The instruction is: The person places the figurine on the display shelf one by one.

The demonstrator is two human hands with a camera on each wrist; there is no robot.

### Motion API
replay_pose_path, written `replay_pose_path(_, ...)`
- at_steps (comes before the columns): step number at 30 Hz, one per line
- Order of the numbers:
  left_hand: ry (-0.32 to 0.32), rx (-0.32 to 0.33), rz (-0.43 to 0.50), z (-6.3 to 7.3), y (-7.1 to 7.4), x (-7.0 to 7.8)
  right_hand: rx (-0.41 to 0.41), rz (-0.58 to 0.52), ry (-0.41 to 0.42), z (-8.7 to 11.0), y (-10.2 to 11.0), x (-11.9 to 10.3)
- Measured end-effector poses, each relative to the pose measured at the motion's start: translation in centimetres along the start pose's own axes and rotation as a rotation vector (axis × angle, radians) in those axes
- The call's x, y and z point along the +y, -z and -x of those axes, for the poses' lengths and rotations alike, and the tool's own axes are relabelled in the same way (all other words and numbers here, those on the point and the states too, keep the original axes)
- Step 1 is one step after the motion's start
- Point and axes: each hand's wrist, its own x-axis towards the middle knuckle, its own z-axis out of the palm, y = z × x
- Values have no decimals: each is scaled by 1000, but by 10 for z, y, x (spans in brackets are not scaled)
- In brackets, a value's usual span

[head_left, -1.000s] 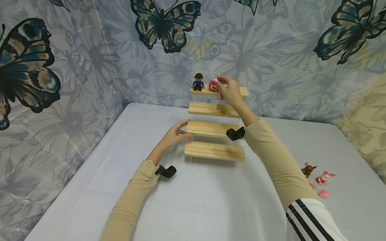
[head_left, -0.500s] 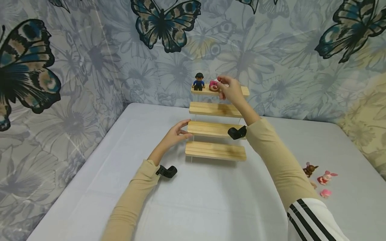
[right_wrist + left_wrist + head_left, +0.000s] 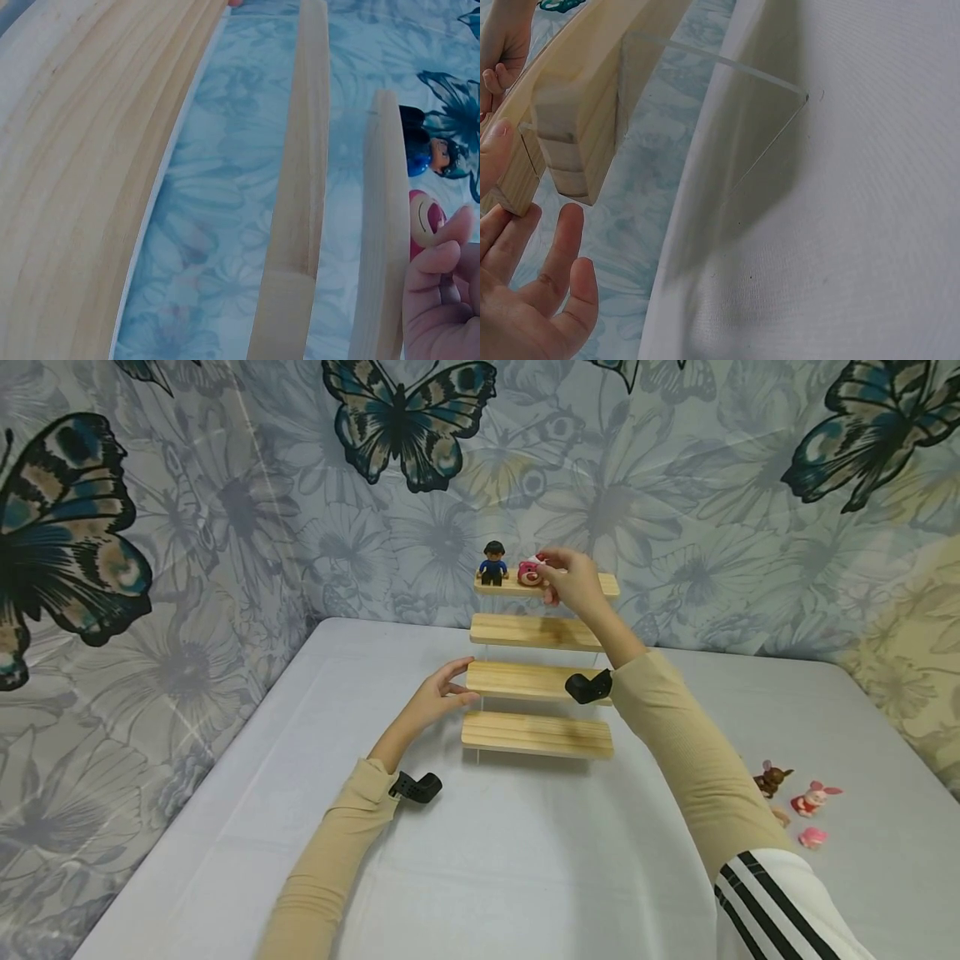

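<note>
A four-tier display stand [image 3: 536, 732] with light wooden planks on clear supports stands on the white table. My left hand [image 3: 431, 697] holds the left end of its second-lowest plank, thumb at the front edge and fingers at the back; in the left wrist view the thumb and fingers [image 3: 559, 247] lie either side of the wood. On the top plank, my right hand [image 3: 573, 581] pinches a pink bear figurine [image 3: 528, 573], its far side hidden by the fingers. A toy figure [image 3: 492, 566] with dark hair and a blue top stands upright left of the bear.
Several small figurines lie on the table at the right: a brown one [image 3: 771, 778], a pink-eared one in red [image 3: 813, 798] and a small pink one [image 3: 812, 837]. Butterfly-patterned fabric [image 3: 442, 543] hangs behind and at the left.
Both hands keep nearly the same places, and the bear stays on the top plank in the right hand's fingers. Only the camera's view has shifted slightly.
</note>
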Motion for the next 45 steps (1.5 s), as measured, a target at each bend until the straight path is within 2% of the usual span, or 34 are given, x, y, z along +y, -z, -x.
replay_pose_path(4,9,10,-4,0,0,0,-6,-32,-29,1,2,-1)
replay_pose_path(9,22,1,14,0,1,1,-5,-155,-62,2,4,0)
replay_pose_path(11,25,-7,20,2,0,8,-8,-191,-72,3,5,1)
replay_pose_path(16,27,-18,15,6,-1,20,-1,-204,-77,8,8,4)
replay_pose_path(23,12,2,1,-1,0,-1,22,-229,-36,17,17,9)
replay_pose_path(30,11,5,10,0,0,-1,13,-269,24,41,29,16)
replay_pose_path(37,66,32,38,4,1,4,13,-314,67,67,42,27)
replay_pose_path(41,63,6,49,8,-2,16,34,-305,68,86,53,35)
replay_pose_path(45,56,-7,43,10,-5,29,89,-215,94,108,69,45)
